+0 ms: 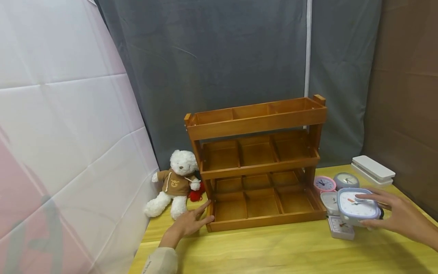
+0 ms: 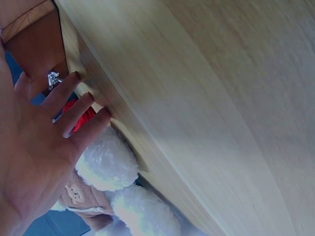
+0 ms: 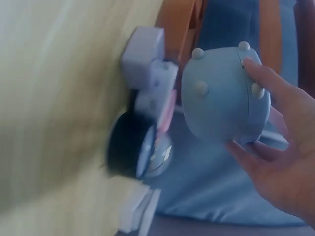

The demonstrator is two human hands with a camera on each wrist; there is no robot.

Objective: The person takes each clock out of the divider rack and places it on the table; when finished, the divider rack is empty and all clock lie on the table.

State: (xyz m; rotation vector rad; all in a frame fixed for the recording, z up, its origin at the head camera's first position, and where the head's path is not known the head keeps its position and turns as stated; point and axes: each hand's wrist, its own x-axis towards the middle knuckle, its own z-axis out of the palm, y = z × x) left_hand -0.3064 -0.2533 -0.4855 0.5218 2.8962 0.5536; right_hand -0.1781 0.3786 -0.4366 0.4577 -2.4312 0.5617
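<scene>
My right hand grips a blue-rimmed alarm clock with a white face, above the group of clocks at the shelf's right. In the right wrist view the clock's rounded underside shows small knob feet. Below and around it are a pink round clock, a grey round clock, a pale clock and a small white square clock. My left hand rests with spread fingers at the lower left corner of the wooden three-tier shelf; its fingers look straight in the left wrist view.
A white teddy bear in a brown hoodie sits left of the shelf, with something red behind it. White flat boxes are stacked at the back right. Grey curtain hangs behind; fabric walls flank the wooden table.
</scene>
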